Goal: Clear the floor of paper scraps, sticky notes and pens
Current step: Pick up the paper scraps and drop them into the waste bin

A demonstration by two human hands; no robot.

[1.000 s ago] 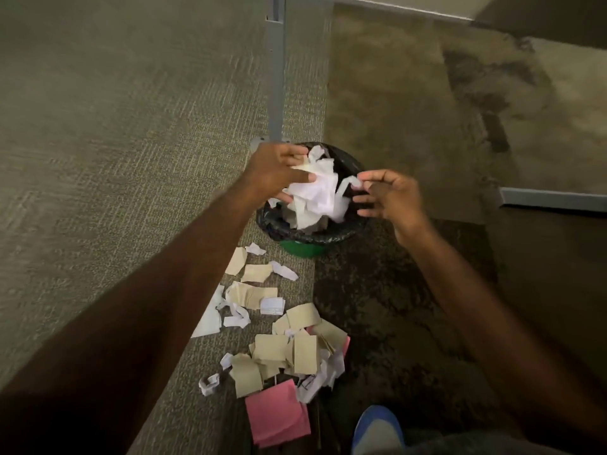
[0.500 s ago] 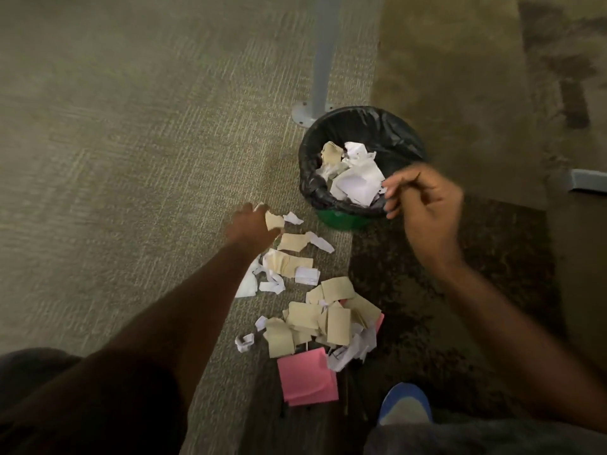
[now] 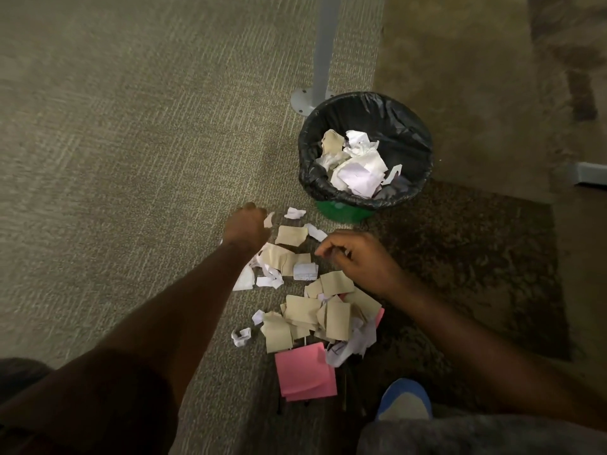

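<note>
Torn tan and white paper scraps (image 3: 315,310) lie in a loose pile on the carpet, with more scraps (image 3: 289,236) nearer the bin. Pink sticky notes (image 3: 303,372) sit at the pile's near end. A green bin with a black liner (image 3: 328,192) stands beyond, holding crumpled paper (image 3: 356,165). My left hand (image 3: 246,226) is down at the far scraps, fist closed, with a small scrap sticking out on its right side. My right hand (image 3: 358,257) hovers over the middle of the pile, fingers loosely curled, nothing in it. No pen can be made out.
A grey desk leg (image 3: 323,44) with a round foot plate (image 3: 300,100) stands just behind the bin. A dark mat (image 3: 460,257) covers the floor to the right. My blue shoe (image 3: 404,399) is next to the sticky notes. A grey bar (image 3: 591,174) shows at the right edge.
Both hands let go of crumpled white paper over the bin and came down. The left hand reached the far scraps and closed; the right moved from the bin's rim to over the pile.
</note>
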